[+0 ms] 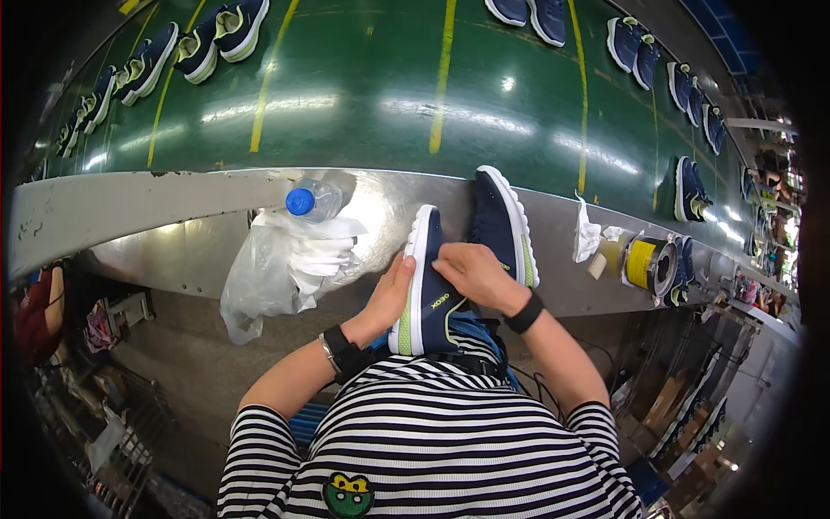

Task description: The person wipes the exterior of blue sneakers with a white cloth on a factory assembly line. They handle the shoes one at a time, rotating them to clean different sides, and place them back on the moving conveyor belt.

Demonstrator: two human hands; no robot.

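Observation:
I hold a navy sports shoe (427, 290) with a white sole and lime green trim upright against my striped shirt. My left hand (389, 294) cups its sole side. My right hand (477, 272) lies over its upper from the right, fingers bent. A second matching navy shoe (504, 221) stands on its side on the metal ledge (130, 212) just beyond my right hand.
A clear plastic bag with white cloths (277, 268) and a blue-capped bottle (311, 201) rest on the ledge at left. A yellow tape roll (644, 264) and a white rag (588, 235) sit at right. Behind runs a green conveyor belt (363, 95) with several navy shoe pairs.

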